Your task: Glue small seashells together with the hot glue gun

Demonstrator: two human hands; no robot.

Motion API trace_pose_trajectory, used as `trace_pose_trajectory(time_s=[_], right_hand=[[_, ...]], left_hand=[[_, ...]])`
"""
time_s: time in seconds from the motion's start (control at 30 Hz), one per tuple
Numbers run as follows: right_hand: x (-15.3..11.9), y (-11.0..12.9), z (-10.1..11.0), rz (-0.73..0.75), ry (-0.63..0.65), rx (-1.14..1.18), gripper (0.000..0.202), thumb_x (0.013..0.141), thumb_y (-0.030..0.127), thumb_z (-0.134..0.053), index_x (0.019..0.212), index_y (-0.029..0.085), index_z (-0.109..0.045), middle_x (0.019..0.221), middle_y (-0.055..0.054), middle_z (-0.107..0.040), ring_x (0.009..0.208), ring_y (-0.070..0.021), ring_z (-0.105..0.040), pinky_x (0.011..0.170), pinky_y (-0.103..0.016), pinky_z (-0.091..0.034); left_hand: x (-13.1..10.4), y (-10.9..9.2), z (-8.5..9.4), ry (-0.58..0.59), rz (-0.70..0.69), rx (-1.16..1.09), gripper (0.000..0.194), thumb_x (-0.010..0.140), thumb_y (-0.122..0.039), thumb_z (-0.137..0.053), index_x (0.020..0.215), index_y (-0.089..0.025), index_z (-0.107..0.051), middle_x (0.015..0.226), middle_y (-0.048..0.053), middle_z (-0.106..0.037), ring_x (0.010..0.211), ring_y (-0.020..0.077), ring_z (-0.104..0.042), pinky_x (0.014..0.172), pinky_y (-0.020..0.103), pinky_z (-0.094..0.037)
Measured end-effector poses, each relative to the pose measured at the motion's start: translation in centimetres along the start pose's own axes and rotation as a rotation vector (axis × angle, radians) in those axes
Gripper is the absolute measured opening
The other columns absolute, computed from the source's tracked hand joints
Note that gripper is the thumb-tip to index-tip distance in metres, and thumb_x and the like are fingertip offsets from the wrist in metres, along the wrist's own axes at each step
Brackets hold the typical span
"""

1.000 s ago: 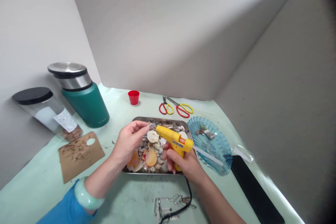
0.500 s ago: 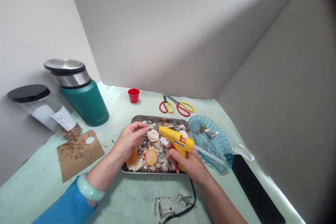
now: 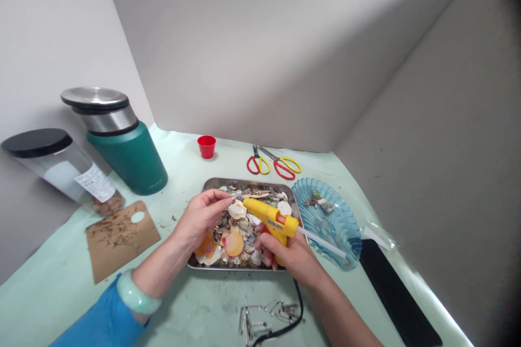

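Note:
My right hand [image 3: 280,252] is wrapped round the grip of a yellow hot glue gun [image 3: 266,212], with a clear glue stick [image 3: 323,241] jutting from its back. Its nozzle points left, close to the fingertips of my left hand [image 3: 207,211]. Thumb and forefinger of that hand are pinched on a small, thin thing too small to name. Both hands are over a metal tray [image 3: 211,183] full of seashells. An orange-and-white scallop shell [image 3: 233,242] lies on top of the heap. A black cord [image 3: 299,295] runs down from below my right hand.
Small metal clips [image 3: 254,320] lie in front. To the right are a blue shell-shaped dish [image 3: 342,222] and a black strip [image 3: 396,293]. Scissors [image 3: 280,165] and a red cup [image 3: 207,147] lie behind. A green bottle [image 3: 128,157], clear jar [image 3: 77,173] and brown card [image 3: 122,238] occupy the left.
The glue gun has shifted slightly left, its nozzle nearer the left fingertips. My left hand stays almost still. The view has turned very slightly.

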State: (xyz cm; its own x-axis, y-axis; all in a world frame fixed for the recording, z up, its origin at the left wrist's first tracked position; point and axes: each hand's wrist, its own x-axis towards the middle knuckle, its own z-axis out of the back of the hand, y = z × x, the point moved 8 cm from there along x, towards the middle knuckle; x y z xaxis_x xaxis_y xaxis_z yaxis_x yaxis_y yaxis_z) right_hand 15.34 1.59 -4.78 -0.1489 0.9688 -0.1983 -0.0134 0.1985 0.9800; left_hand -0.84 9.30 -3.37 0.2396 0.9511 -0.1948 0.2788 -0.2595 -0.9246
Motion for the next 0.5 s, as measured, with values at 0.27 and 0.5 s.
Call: trace_pose_trajectory(time_s=[0.27,0.5], right_hand=[[-0.02,-0.01,0.0,0.001,0.008,-0.018,0.031,0.079,0.046,-0.064,0.095,0.019,-0.06,0.071,0.0,-0.062,0.045,-0.007,-0.051,0.039,-0.017,-0.04],[0.12,-0.16,0.16,0.003,-0.009,-0.017,0.032,0.079,0.046,-0.064,0.095,0.019,-0.06,0.072,-0.001,-0.062,0.045,-0.0071,-0.051,0.039,-0.017,-0.04]], left_hand=[[-0.1,-0.13,0.01,-0.02,-0.005,0.013,0.021,0.064,-0.026,-0.077,0.073,-0.015,-0.062,0.04,-0.01,-0.037,0.034,0.0018,-0.024,0.037,0.019,-0.013],[-0.11,-0.02,0.08,-0.011,-0.016,0.006,0.019,0.065,-0.025,-0.076,0.074,-0.015,-0.062,0.04,-0.011,-0.036,0.034,0.0015,-0.024,0.037,0.017,-0.014]])
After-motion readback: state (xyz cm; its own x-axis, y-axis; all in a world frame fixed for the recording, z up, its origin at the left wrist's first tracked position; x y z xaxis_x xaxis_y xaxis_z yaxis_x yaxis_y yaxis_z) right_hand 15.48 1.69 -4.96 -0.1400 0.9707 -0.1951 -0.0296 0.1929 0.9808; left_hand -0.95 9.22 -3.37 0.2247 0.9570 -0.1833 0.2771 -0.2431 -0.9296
